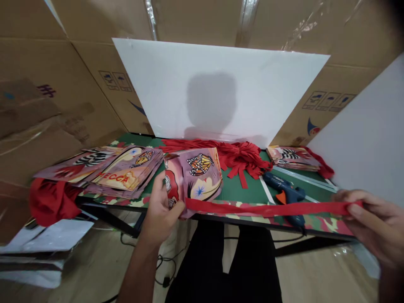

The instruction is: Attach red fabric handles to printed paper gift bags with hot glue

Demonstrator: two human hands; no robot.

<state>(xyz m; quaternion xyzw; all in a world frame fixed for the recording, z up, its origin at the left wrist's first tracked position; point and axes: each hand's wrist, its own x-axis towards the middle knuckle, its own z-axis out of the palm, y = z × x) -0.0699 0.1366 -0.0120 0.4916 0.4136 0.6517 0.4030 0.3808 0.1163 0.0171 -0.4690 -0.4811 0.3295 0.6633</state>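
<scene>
Over the table's front edge, my left hand (166,210) grips a printed paper bag (202,170) with a butterfly and a blue star eye on it. A red ribbon (233,208) stretches from the bag's lower corner across to the right. Its far end is pinched between the thumb and fingers of my right hand (370,221). Below the ribbon's right half lies a blue glue gun (285,191) with an orange trigger. Behind the bag is a heap of cut red ribbons (243,155).
Printed pieces (126,170) lie stacked at the left, beside bunched red fabric (53,202) hanging over the edge. Another stack (293,158) sits at the back right, near clear glue sticks (306,179). A white board (151,84) and cardboard walls (88,54) stand behind the green table (230,191).
</scene>
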